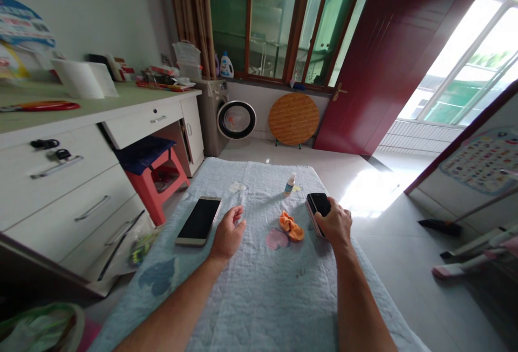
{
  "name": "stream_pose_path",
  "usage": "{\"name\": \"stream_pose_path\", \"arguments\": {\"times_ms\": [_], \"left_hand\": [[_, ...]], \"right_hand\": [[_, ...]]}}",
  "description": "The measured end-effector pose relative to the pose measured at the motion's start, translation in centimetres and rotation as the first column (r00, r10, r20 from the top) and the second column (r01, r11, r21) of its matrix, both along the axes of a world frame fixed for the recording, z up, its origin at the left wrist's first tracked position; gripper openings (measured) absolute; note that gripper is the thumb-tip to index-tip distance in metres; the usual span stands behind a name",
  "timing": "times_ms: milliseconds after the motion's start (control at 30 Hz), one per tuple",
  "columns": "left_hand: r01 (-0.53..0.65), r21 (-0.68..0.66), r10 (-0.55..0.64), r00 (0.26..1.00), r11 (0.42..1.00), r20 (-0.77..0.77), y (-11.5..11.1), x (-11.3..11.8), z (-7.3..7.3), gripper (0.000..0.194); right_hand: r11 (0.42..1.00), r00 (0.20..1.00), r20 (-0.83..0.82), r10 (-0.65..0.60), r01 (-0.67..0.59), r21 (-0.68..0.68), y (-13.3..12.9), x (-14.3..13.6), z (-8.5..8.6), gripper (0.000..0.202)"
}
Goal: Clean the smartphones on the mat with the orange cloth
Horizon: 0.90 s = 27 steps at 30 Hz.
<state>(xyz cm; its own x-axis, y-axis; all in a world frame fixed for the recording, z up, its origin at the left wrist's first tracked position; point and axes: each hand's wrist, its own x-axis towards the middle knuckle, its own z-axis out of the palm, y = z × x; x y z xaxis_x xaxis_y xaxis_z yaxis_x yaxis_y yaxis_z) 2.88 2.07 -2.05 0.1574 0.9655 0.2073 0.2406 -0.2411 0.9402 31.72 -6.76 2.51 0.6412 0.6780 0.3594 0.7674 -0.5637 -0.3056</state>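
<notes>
On a padded light-blue cloth, my right hand grips a small black phone near the right edge, thumb on one side and fingers on the other. Something pinkish shows along its left side and underneath; I cannot tell whether it is a case or a separate thing. My left hand rests with loosely bent fingers, thumb apart, holding nothing. To its left lies a large gold-framed phone, dark screen up. Between my hands are a crumpled orange cloth and, farther back, a small upright spray bottle.
A white desk runs along the left, with a red stool under it. Behind stand a washing machine with its round door open and a folded round wooden table. A broom lies at the right.
</notes>
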Motion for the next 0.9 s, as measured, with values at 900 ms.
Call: {"name": "stream_pose_path", "arguments": {"times_ms": [900], "left_hand": [[-0.234,0.42,0.453,0.696,0.877,-0.558,3.6,-5.7,5.3,0.035]], "right_hand": [[0.814,0.817,0.027,0.576,-0.577,0.065,0.5,-7.1,-1.8,0.034]]}}
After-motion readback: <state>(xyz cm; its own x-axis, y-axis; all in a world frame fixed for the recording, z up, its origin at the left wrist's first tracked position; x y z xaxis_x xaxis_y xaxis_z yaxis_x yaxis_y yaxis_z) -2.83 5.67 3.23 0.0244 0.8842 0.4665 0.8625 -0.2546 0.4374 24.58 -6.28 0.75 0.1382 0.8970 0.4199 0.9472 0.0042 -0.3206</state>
